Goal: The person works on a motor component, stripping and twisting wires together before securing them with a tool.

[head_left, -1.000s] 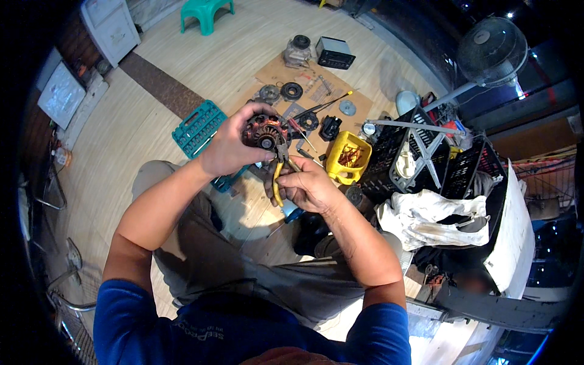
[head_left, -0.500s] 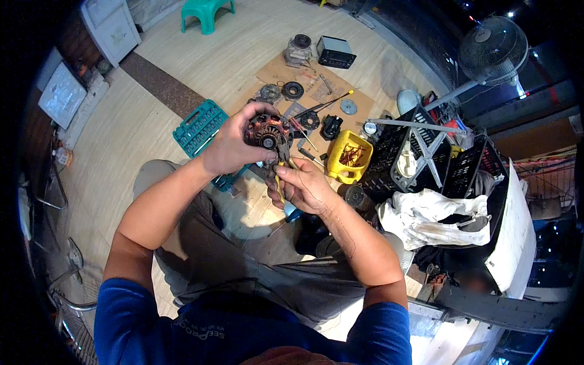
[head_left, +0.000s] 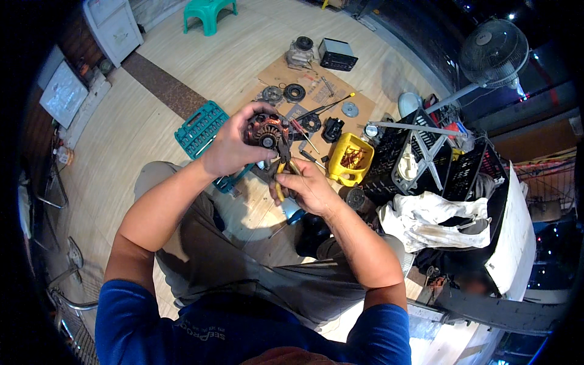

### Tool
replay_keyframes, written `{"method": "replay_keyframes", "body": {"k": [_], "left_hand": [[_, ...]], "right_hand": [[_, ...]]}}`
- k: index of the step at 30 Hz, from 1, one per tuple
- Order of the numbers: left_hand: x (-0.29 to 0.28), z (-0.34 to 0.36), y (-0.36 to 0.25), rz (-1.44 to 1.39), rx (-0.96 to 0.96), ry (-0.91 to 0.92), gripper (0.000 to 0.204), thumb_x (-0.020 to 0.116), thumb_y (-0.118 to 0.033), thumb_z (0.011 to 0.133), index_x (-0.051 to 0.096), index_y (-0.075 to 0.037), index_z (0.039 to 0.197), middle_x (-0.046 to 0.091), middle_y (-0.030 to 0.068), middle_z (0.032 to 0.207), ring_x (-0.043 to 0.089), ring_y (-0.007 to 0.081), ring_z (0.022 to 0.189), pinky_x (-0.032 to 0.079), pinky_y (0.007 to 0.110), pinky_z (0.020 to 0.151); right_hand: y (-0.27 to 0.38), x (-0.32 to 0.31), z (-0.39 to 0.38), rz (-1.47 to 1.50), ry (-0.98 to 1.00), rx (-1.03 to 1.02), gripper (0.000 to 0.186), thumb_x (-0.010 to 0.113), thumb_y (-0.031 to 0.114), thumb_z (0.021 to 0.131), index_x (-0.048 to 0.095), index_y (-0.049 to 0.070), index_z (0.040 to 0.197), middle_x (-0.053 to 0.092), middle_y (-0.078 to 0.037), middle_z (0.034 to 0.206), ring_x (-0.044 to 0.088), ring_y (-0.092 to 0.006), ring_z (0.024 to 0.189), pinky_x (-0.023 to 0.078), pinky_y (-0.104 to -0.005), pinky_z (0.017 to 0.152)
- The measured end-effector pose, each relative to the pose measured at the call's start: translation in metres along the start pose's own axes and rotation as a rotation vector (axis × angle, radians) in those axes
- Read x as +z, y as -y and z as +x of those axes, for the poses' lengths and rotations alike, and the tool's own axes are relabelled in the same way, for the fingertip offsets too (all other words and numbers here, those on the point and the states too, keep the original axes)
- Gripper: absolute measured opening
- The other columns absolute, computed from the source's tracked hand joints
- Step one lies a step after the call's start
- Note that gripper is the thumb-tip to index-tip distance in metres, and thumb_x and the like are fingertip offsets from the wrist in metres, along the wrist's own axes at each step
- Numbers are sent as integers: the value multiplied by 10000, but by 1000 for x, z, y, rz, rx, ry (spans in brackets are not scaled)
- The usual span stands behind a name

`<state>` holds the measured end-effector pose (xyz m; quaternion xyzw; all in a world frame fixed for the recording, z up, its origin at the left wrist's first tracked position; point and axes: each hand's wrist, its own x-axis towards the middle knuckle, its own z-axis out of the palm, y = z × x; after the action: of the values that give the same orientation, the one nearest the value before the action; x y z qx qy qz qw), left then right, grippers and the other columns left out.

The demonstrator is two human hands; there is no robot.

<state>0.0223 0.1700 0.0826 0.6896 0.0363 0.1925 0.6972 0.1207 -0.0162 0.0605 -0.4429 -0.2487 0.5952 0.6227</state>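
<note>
My left hand (head_left: pixel 230 147) is wrapped round an alternator core (head_left: pixel 267 129) with copper windings and a round finned centre, holding it up above the floor. In my right hand (head_left: pixel 311 190) is a pair of pliers (head_left: pixel 280 182) with yellow handles. Their dark jaws point up against the lower right edge of the core, beside my left thumb. Whether the jaws grip a part of it is too small to tell. My fingers partly cover both handles.
Beyond my hands, loose round parts (head_left: pixel 294 92) and screwdrivers lie on cardboard (head_left: pixel 274 74). A green socket case (head_left: pixel 201 129) lies open at left. To the right stand a cut yellow jug (head_left: pixel 350 159) with copper-coloured pieces, black crates (head_left: pixel 389 155), a white cloth (head_left: pixel 426 222) and a fan (head_left: pixel 493 52).
My right hand has shifted slightly to the right, and the plier handles look a little further apart. The left hand still holds the core in nearly the same place.
</note>
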Motion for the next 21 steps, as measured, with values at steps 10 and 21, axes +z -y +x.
{"method": "replay_keyframes", "body": {"k": [10,21], "left_hand": [[-10,8,-13,-124,-71,-96,714,743,60,591,455,-5,1241,569,89,1157,562,178,1078,449,316,965],[14,-7,-3,-50,-329,544,766,866,-138,523,531,-18,1201,580,56,1156,539,161,1094,402,310,994]], "right_hand": [[30,-22,-17,-102,-212,27,259,541,-5,876,585,-30,1129,658,-87,1054,628,-153,947,496,-277,866],[57,-29,-26,-99,-139,-144,230,548,182,954,585,62,1146,578,16,845,446,-57,633,354,-196,512]]}}
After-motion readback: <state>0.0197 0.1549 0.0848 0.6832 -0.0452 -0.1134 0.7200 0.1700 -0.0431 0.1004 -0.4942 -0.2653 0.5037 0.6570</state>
